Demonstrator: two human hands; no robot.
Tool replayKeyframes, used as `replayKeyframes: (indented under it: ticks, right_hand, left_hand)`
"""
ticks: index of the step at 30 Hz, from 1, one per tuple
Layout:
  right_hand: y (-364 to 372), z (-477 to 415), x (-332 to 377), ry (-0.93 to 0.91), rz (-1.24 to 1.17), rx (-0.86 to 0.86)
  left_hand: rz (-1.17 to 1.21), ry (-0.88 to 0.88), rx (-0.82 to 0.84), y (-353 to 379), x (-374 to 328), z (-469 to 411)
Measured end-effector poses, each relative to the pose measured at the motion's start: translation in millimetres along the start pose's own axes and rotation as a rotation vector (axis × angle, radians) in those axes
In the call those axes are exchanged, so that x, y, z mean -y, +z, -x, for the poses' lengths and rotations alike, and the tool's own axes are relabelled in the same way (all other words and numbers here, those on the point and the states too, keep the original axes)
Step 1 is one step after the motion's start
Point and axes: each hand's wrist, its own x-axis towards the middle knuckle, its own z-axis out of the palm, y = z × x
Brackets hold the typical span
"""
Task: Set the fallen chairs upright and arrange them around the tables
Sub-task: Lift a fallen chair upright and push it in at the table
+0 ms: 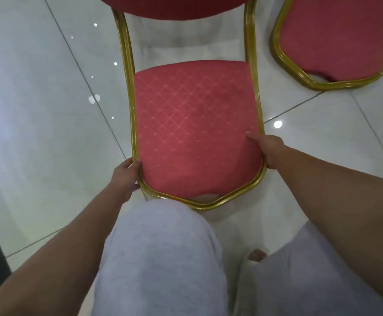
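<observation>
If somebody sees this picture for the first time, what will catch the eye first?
The red padded chair back with a diamond pattern and gold metal frame stands out in the centre, and the left hand and the right hand grip its lower corners. A second red and gold chair back shows at the upper right, above the glossy white tiled floor.

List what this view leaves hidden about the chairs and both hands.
- Held chair: legs and most of the seat cut off by the head view's top edge.
- Second chair: cropped by top and right edges.
- Left hand and right hand: fingers partly hidden behind the frame.
- Tables: outside the view.
</observation>
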Motion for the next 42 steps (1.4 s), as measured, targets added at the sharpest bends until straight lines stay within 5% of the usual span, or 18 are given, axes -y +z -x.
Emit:
replayKeyframes:
  ticks: [11,18,23,31,42]
  right_hand:
    - [-87.6,325.7,108.3,-0.057,0.111,0.035]
    - [-111.5,508.0,209.1,-0.084,-0.016,-0.034]
    - [-114.8,593.9,302.7,-0.147,-0.117,0.227]
    - [-148.4,642.7,378.6,-0.536,-0.038,0.129]
    - [-325.0,562.9,320.3,-0.336,0.041,0.109]
  left_hand:
    - [-0.024,0.023,-0.137,-113.3,-158.8,299.1]
    - [0.129,0.043,-0.039,-200.1,-297.4,457.4]
    - [0.294,0.263,0.067,-224.1,-408.6,514.8]
    - [0.219,0.430,0.212,-168.7,-481.4,572.6]
    - [-0.028,0.341,0.244,4.1,-459.3,606.1]
